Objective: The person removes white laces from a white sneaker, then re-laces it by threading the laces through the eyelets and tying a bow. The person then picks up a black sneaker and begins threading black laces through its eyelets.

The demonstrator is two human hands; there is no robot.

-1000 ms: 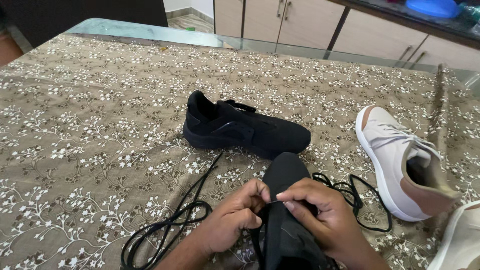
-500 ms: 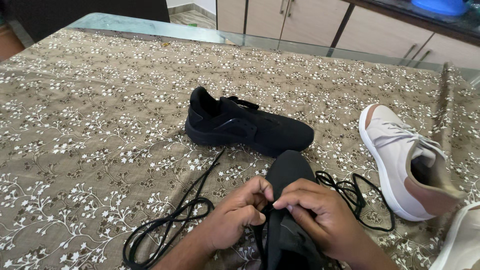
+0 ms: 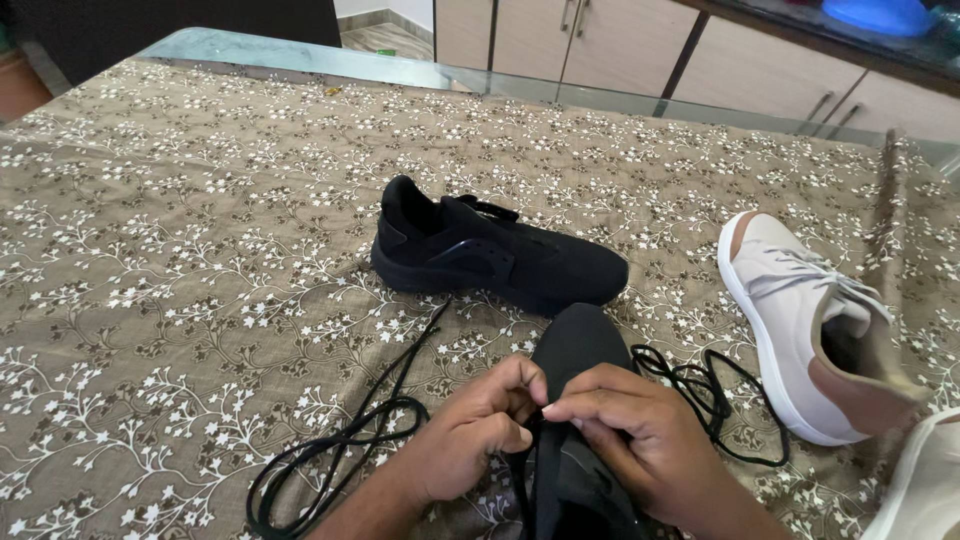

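Left hand [image 3: 470, 440] and right hand [image 3: 625, 440], fingers curled shut, fingertips meeting on thin black lace [image 3: 340, 440] at tongue of near black fabric sneaker [image 3: 580, 350], toe pointing away. Lace slack looped on brown floral tablecloth [image 3: 180, 250]. Second black sneaker [image 3: 495, 255] just beyond; pale grey sneaker [image 3: 810, 320] at right.

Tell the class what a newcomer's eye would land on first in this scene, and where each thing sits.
First, the left hand and right hand pinching at a black shoe at the near edge. Beyond it a second black shoe lies mid-table on the floral tablecloth. A pale shoe lies at the right, and a loose black lace trails left.
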